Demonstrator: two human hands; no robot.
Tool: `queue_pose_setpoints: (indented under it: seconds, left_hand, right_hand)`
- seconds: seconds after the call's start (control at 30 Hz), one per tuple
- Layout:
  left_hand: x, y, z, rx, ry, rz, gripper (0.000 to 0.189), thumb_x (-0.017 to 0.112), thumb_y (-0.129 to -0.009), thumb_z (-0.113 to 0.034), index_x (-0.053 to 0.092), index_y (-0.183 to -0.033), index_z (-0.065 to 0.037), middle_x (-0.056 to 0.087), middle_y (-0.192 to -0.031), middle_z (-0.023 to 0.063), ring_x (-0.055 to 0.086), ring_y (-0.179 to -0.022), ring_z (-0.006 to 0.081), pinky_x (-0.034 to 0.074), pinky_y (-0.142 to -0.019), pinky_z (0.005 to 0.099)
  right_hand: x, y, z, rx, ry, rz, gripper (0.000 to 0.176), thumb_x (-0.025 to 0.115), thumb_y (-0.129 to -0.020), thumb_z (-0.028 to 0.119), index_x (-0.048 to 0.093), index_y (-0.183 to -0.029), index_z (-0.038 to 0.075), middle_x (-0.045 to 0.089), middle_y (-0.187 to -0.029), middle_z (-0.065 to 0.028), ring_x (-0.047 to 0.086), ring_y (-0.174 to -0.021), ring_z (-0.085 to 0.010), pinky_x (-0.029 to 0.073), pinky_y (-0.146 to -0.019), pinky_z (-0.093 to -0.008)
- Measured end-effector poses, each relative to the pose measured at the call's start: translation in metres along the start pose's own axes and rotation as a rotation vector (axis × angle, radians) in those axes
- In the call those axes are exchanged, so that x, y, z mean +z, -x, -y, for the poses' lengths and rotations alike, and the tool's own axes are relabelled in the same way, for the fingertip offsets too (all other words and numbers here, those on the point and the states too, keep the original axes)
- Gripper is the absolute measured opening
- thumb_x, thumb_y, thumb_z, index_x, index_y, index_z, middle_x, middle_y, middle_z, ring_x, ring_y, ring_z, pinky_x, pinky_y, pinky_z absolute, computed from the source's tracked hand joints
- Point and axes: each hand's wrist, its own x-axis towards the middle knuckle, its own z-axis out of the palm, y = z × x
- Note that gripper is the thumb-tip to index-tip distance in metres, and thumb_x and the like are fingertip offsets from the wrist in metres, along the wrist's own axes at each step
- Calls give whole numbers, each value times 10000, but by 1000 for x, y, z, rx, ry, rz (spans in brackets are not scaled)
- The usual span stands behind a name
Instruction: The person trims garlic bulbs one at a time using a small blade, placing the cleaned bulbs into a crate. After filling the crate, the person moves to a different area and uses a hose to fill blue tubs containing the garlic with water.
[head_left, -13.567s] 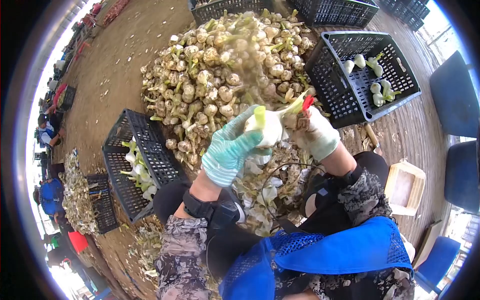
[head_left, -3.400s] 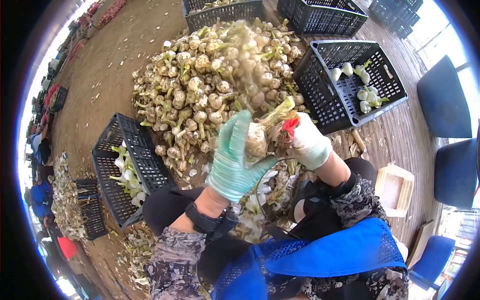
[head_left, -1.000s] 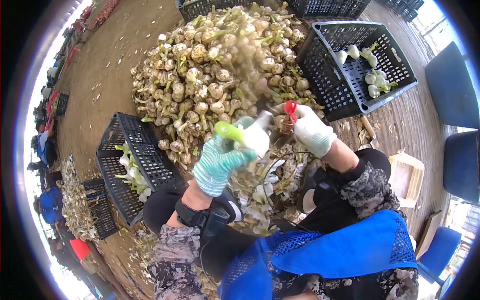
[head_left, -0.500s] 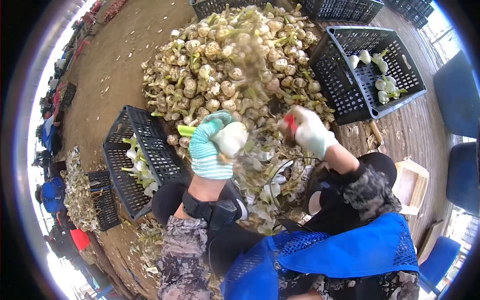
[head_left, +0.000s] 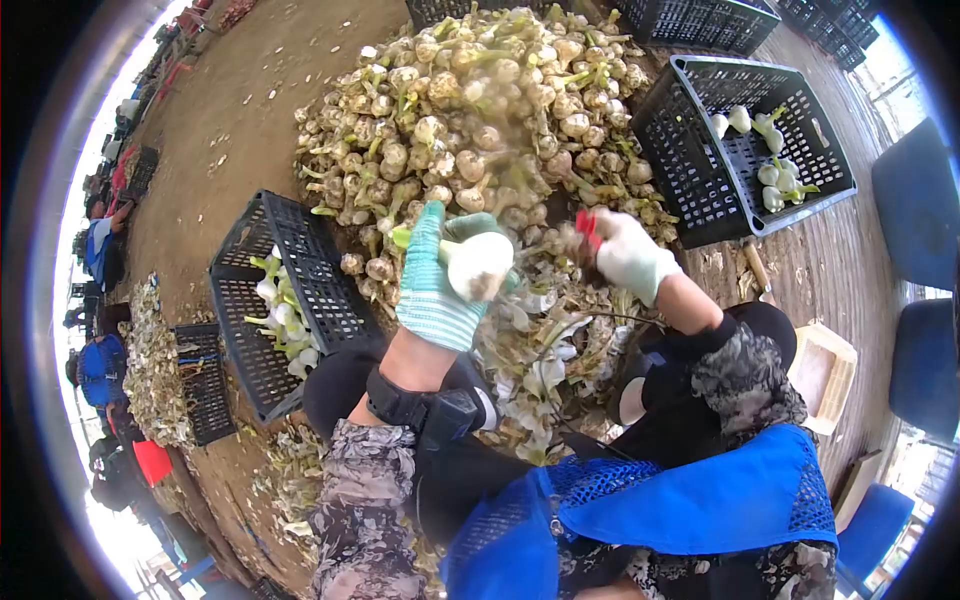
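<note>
My left hand point(head_left: 430, 290), in a green-and-white striped glove, grips a white garlic bulb point(head_left: 480, 266) with a short green stem. The bulb's root end, brownish, faces right. To its right, my right hand point(head_left: 636, 264) in a pale glove is closed around a small tool with a red handle point(head_left: 588, 230); blur hides its working end. The two hands are apart. Beyond them rises a large heap of unpeeled garlic point(head_left: 400, 125). Beneath them lie loose garlic skins and leaves point(head_left: 540, 375).
On my left a tilted black crate point(head_left: 335, 295) holds trimmed garlic with stems. Another black crate point(head_left: 690, 165) at the right contains several clean bulbs. A wooden-handled trowel point(head_left: 757, 268) and a pale wooden box point(head_left: 826, 375) lie near my right knee. Other people work at far left.
My left hand has turned the bulb, bringing its root end into view, and the fingers have loosened somewhat. My right hand has shifted slightly right, still holding the red-handled tool.
</note>
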Motion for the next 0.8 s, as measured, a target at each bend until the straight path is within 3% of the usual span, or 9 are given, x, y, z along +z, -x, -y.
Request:
queue_pose_setpoints:
  seconds: [0.03,0.13,0.27,0.37,0.47,0.57,0.7,0.77,0.8]
  left_hand:
    - [5,3,-3,-15,15,-89,500,494,-806,-541,615,-841,-57,615,-724,72,591,-620,235,498,-438,395]
    - [13,8,-5,-34,20,-278,568,486,-747,-644,627,-888,-111,625,-696,50,576,-574,235,480,-425,354]
    - [-6,-9,0,-84,52,-205,591,493,-767,-643,563,-894,-70,624,-842,88,603,-658,231,522,-534,382]
    - [1,-9,17,38,-6,-236,566,518,-773,-615,556,-887,-61,618,-819,92,604,-678,223,528,-577,369]
    - [-15,-33,30,-94,41,-108,562,476,-830,-544,520,-1058,-33,577,-1001,111,570,-860,251,488,-780,364]
    - [-9,-22,44,-39,66,-85,350,528,-877,-317,530,-1093,-41,586,-1008,105,587,-885,228,513,-767,349]
    - [11,2,38,44,-152,-169,269,586,-837,-331,541,-933,-85,600,-801,63,611,-691,183,529,-574,301]
    - [14,-2,29,24,-34,-241,320,611,-810,-371,511,-834,-68,583,-712,73,602,-597,188,513,-484,305]
    - [8,0,26,75,-74,-193,329,621,-805,-370,512,-811,-59,581,-718,83,606,-606,191,522,-509,298]
  right_hand:
    - [-1,3,-2,-165,423,94,207,530,-816,99,627,-989,41,663,-869,-64,624,-775,-186,496,-671,-298]
    - [-5,13,-1,-225,553,64,179,525,-805,50,614,-947,-13,643,-799,-81,584,-730,-198,467,-684,-315]
    - [11,3,4,-322,-4,-88,392,535,-816,127,474,-1178,-11,578,-1066,-176,593,-918,-276,475,-794,-353]
    - [37,-3,20,-367,-120,-323,446,546,-846,222,437,-1192,-37,544,-1080,-187,562,-967,-292,449,-830,-355]
    - [55,-2,36,-785,112,-571,405,531,-826,188,462,-1165,-22,560,-1025,-194,576,-888,-318,464,-758,-353]
    - [56,-2,28,-472,12,-488,364,564,-760,144,523,-1080,-26,583,-959,-172,575,-864,-335,460,-766,-356]
    - [38,-29,-3,-429,1011,-325,216,553,-703,112,600,-892,19,571,-855,-127,566,-758,-280,460,-702,-328]
    - [32,-17,-1,4,-526,-269,234,529,-879,261,554,-943,37,564,-826,-41,540,-686,-166,419,-580,-279]
    - [25,-1,16,22,-686,-155,262,508,-893,299,551,-952,47,542,-823,-19,521,-686,-127,412,-579,-265]
